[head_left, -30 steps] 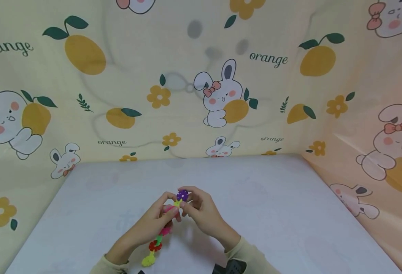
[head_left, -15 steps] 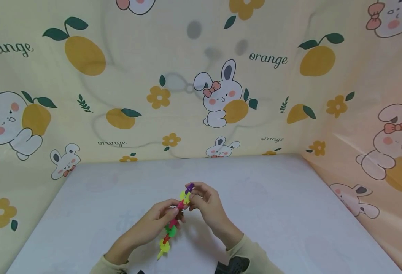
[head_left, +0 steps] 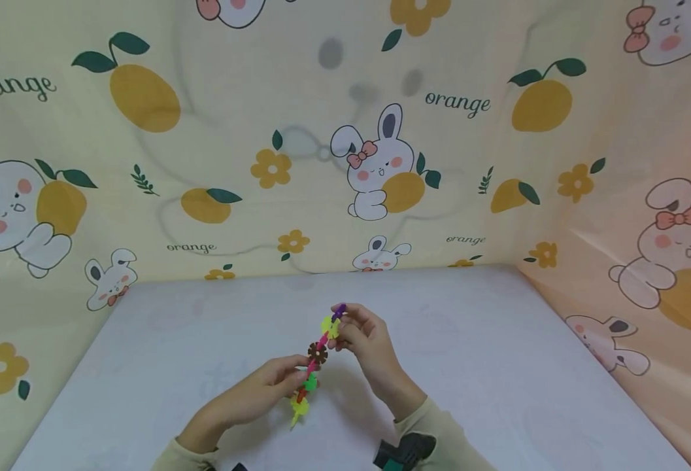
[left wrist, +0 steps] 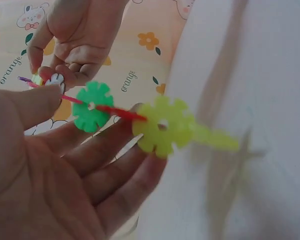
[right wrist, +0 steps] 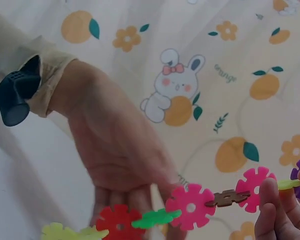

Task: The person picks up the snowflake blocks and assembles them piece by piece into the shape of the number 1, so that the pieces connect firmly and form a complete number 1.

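A chain of joined plastic snowflake discs (head_left: 318, 353) slants between my hands above the table, with purple, yellow, pink, brown, green and red pieces. My right hand (head_left: 374, 343) pinches its upper end near the purple disc (head_left: 339, 312) and a yellow disc (head_left: 329, 326). My left hand (head_left: 257, 391) holds the chain lower down between thumb and forefinger, by a pink disc (right wrist: 190, 207). In the left wrist view, its other fingers stretch beneath the green disc (left wrist: 92, 106) and a yellow disc (left wrist: 163, 125). The lowest yellow pieces hang free past the red disc (right wrist: 120, 225).
A white-covered table (head_left: 469, 366) lies under both hands. Behind and beside it hangs a cream cloth (head_left: 310, 85) printed with rabbits and oranges. A dark wrist device (head_left: 405, 451) sits on the right sleeve.
My right hand has moved up and right, drawing the chain with it. The left hand has shifted its hold down the chain, so the brown disc now shows between the hands.
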Action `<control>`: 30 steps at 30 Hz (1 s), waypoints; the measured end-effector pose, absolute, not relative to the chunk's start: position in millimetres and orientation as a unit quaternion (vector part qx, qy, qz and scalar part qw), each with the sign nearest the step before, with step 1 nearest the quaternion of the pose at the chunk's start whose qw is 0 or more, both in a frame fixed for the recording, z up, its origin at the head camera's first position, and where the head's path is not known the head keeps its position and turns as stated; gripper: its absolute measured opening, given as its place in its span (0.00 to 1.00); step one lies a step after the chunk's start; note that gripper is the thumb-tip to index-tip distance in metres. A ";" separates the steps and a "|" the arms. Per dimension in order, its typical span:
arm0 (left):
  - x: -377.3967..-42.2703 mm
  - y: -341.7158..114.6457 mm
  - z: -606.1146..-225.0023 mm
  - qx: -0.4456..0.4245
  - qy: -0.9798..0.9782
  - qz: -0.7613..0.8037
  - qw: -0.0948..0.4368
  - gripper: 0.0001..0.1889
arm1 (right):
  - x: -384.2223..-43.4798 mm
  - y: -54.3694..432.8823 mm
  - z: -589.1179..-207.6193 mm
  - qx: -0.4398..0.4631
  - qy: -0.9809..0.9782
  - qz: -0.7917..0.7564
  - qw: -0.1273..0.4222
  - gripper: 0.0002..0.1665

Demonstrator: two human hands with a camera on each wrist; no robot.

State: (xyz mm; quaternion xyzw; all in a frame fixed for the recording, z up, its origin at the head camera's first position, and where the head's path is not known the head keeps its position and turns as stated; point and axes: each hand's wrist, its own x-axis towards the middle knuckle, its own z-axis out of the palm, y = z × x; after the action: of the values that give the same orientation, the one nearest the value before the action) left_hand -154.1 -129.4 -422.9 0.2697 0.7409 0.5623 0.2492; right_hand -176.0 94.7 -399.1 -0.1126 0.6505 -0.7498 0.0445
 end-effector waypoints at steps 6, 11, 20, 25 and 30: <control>-152.4 -129.7 -425.7 0.277 0.726 0.567 0.275 0.20 | -179.0 97.3 -398.9 -0.105 0.649 -0.752 0.036 0.19; -150.3 -128.8 -426.4 0.288 0.736 0.559 0.250 0.18 | -180.1 97.0 -400.9 -0.115 0.661 -0.740 0.044 0.20; -149.9 -123.7 -427.3 0.247 0.755 0.554 0.249 0.10 | -185.6 97.8 -411.2 -0.116 0.676 -0.728 0.024 0.27; -149.7 -120.7 -429.1 0.217 0.750 0.566 0.263 0.08 | -187.5 95.4 -418.2 -0.101 0.667 -0.738 0.014 0.19; -148.9 -119.7 -431.5 0.203 0.744 0.579 0.266 0.07 | -189.3 92.2 -422.7 -0.097 0.669 -0.737 0.007 0.10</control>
State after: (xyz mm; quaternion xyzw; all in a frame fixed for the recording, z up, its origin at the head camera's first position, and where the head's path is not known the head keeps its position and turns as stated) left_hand -148.9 -119.7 -431.5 0.2027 0.7436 0.5789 0.2662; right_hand -189.3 92.2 -422.7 -0.0973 0.6692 -0.7366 0.0075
